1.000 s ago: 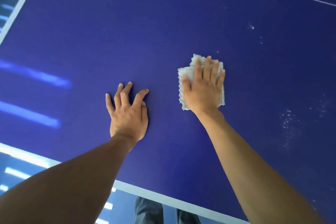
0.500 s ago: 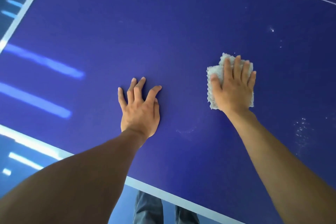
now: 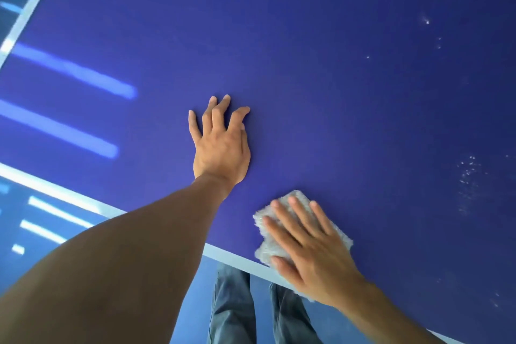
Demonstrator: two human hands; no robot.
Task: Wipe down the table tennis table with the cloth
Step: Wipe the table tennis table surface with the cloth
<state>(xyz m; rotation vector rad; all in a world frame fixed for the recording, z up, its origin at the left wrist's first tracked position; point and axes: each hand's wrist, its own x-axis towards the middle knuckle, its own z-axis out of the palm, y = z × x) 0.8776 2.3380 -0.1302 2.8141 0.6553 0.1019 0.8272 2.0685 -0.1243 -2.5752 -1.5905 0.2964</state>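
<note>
Cloth [image 3: 264, 252] drawn nearer, under right hand [image 3: 312, 257]

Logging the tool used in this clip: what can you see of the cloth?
The cloth is pale grey-white with a nubby, fluffy pile like microfibre. It is bunched into a rough pad with ragged edges. It lies flat on the blue table at the near edge, reaching the white border line. The right hand presses on it with straight, spread fingers and covers most of it. Its texture is slightly blurred.
</note>
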